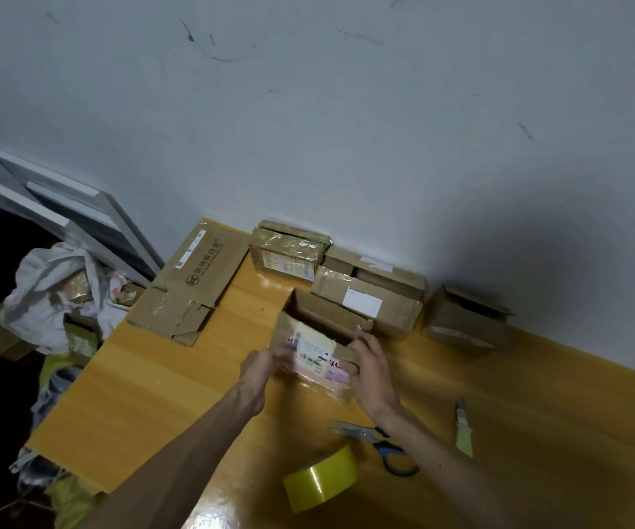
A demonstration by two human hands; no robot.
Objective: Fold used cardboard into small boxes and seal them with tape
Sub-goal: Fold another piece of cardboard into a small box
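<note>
Dim, soft frame — glare on table (pixel 209 513), hands motion-blurred.

My left hand (pixel 264 366) and right hand (pixel 372 370) grip the small labelled brown cardboard box (pixel 318 355); the yellow tape roll (pixel 321 479) lies nearer me.

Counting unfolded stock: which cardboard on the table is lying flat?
The printed carton at the left edge of the table: flattened, flaps spread. The rest are formed boxes, including the labelled box held by left hand and right hand.
</note>
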